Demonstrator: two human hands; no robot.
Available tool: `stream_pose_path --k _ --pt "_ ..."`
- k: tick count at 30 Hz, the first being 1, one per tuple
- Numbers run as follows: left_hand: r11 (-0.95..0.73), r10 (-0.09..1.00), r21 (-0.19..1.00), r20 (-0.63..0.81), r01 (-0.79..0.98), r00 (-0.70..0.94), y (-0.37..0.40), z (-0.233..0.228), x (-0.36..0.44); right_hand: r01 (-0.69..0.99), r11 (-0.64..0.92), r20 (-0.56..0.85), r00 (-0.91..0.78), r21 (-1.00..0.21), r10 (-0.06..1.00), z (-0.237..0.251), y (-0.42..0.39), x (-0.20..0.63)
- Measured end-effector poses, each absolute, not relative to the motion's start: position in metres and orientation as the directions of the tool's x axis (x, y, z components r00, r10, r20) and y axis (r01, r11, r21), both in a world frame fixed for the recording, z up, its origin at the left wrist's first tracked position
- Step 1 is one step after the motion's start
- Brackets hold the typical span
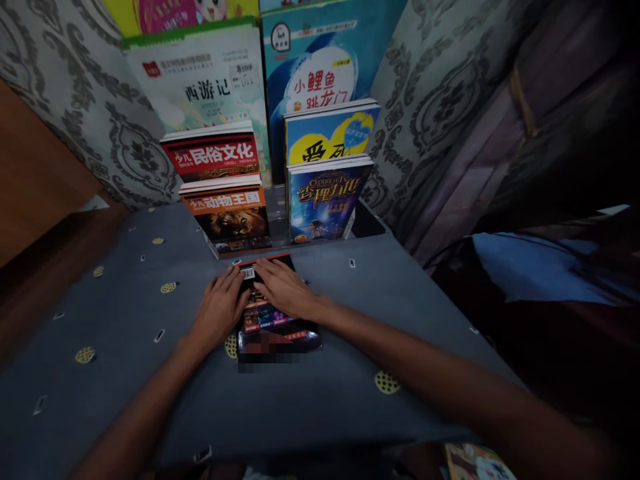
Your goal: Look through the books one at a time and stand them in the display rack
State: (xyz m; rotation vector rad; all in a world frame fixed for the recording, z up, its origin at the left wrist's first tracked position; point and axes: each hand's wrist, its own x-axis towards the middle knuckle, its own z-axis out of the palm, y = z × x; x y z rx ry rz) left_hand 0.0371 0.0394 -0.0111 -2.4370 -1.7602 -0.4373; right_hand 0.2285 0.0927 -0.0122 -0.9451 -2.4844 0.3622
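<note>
dark glossy book (273, 320) | lying flat, back cover up | grey tablecloth, before book stand

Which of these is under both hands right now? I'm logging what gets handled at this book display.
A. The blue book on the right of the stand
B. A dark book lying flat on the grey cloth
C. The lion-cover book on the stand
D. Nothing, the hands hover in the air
B: the left hand and right hand both rest on the dark book lying flat on the grey cloth, in front of the stand.
</note>
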Motion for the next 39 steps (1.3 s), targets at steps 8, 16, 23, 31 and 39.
stream_pose_path --k 8,16,23,31,39 --pt "-0.330 0.908 0.081 0.301 0.941 0.292 0.040 -0.010 0.037 0.617 0.622 0.287 -0.559 -0.482 0.778 -0.025 0.106 0.287" --pt "-0.435 0.889 0.095 0.201 0.896 0.410 0.061 0.001 0.044 0.529 0.658 0.355 -0.566 -0.536 0.744 -0.030 0.122 0.298" --pt "-0.589 0.808 0.201 0.184 0.783 0.560 0.088 0.002 0.074 0.503 0.658 0.353 -0.574 -0.561 0.739 -0.032 0.126 0.300" --pt "-0.720 0.690 0.229 0.134 0.655 0.711 0.063 0.009 0.092 0.513 0.649 0.337 -0.575 -0.562 0.746 -0.035 0.128 0.300" --pt "-0.799 0.567 0.297 0.080 0.524 0.820 0.025 0.016 0.096 0.538 0.660 0.338 -0.580 -0.524 0.741 -0.032 0.123 0.301"
